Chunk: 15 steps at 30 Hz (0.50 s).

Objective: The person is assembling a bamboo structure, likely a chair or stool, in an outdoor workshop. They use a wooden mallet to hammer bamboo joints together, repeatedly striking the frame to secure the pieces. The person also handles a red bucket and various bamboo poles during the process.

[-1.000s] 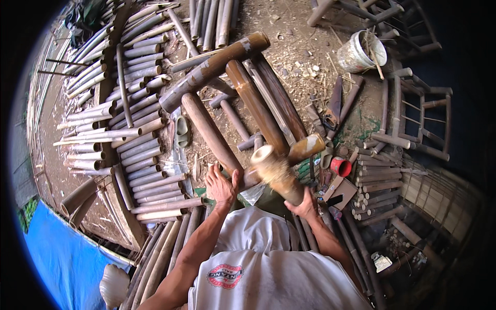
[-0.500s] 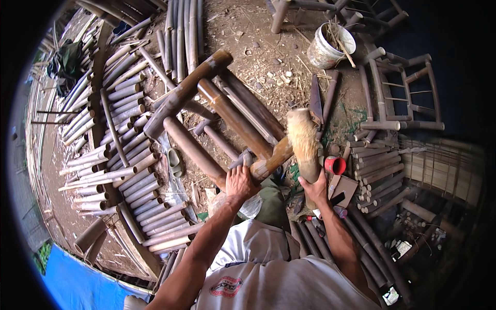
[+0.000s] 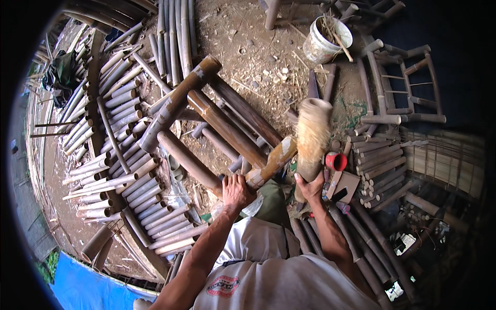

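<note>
In front of me a bamboo frame [image 3: 227, 121], made of thick brown poles joined by crosspieces, leans with its near crosspiece by my lap. My left hand [image 3: 237, 191] is wrapped around its near left corner, where a rail meets that crosspiece. With my right hand [image 3: 311, 187] I grip the lower end of a thick club-like mallet [image 3: 313, 129], upright and slightly blurred. Its upper part is frayed into pale fibres. The mallet is beside the right end of the near crosspiece; whether they touch, I cannot tell.
Cut bamboo lengths [image 3: 155, 206] lie in rows at the left, and a stack of short pieces [image 3: 380, 163] at the right. A white bucket [image 3: 320, 49] with sticks, a saw [image 3: 313, 85], a red cup [image 3: 337, 161] and another bamboo frame [image 3: 408, 88] stand or lie beyond.
The mallet has shifted slightly to the right and now blurs. The frame has moved a little to the left in view, with my left hand still on its corner.
</note>
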Available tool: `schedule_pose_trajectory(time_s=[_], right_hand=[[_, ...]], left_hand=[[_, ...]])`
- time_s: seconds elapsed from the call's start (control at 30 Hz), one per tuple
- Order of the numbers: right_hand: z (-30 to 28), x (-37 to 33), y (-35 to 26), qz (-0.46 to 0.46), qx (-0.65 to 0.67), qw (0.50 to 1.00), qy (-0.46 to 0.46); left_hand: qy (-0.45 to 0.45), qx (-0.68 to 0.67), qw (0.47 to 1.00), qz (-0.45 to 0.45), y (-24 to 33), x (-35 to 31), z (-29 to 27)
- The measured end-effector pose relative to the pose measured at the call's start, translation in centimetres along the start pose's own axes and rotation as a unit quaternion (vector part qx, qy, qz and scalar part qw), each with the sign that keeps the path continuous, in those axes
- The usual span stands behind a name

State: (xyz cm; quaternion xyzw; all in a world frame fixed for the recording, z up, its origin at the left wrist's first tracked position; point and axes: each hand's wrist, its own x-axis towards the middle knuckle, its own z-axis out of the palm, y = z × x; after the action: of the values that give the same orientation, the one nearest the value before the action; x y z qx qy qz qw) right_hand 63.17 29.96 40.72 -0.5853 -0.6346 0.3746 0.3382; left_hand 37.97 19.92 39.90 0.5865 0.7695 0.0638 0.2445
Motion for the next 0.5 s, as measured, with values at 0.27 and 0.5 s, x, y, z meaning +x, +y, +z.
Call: schedule_pose_trajectory(time_s=[0.27,0.5], right_hand=[[1.6,0.7,-1.8,0.005,0.021,1.000,-0.006],[2.7,-1.0,-0.5,0.095,-0.019,0.994,-0.045]], left_hand=[[0.021,0.006,1.000,0.003,-1.3,0.2,0.3],[0.016,-0.008,1.000,-0.001,-3.4,-1.6,1.2]])
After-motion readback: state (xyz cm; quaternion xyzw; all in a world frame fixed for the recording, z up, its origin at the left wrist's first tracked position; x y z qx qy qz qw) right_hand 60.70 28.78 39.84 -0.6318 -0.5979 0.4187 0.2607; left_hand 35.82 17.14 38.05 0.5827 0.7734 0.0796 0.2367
